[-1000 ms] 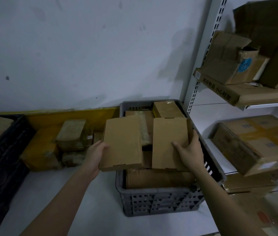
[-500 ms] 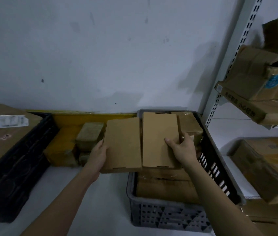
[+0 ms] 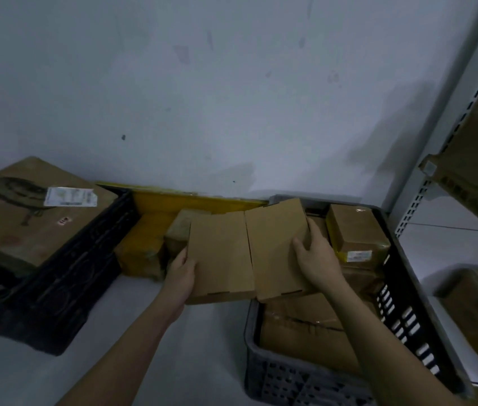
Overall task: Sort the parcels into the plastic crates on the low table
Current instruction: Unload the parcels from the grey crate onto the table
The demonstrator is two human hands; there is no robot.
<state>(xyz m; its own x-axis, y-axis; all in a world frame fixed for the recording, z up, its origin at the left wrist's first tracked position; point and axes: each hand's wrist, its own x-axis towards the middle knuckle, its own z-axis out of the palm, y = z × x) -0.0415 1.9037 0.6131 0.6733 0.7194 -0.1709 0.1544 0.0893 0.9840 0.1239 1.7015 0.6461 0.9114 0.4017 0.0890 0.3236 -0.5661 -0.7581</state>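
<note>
Our two flat cardboard parcels, left parcel [image 3: 220, 259] and right parcel [image 3: 275, 247], now touch edge to edge, shifted left over the grey crate's [image 3: 314, 379] left rim; left hand [image 3: 180, 275] and right hand [image 3: 318, 259] fingers grip them.

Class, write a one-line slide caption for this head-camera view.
Left hand and right hand each hold a flat box side by side above the grey crate.
</note>
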